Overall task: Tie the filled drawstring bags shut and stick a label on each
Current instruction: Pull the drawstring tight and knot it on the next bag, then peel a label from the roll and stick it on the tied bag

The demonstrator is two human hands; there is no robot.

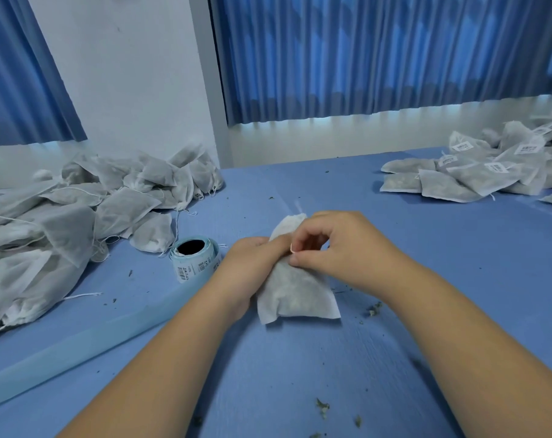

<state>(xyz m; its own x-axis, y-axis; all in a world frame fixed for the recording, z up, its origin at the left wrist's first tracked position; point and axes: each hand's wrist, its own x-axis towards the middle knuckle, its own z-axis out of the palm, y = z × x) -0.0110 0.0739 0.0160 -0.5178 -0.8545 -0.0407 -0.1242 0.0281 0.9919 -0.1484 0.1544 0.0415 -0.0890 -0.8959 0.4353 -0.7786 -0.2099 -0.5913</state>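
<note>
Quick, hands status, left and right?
Left hand: holds the bag near its neck.
Right hand: pinches the same bag's neck; whether it has the string cannot be told.

Label roll (195, 257) crowds leftward; bag heaps (78, 210) flank the table (426, 235).

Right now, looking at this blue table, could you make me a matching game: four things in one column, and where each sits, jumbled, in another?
Things
1. heap of unlabelled white fabric drawstring bags
2. heap of white fabric bags with barcode labels
3. pale blue roll of labels
4. single filled white fabric bag

Places
A. gripped by the left hand and right hand
B. far right of the blue table
C. left side of the table
D. just left of the left hand

Pairs: 1-C, 2-B, 3-D, 4-A
</note>
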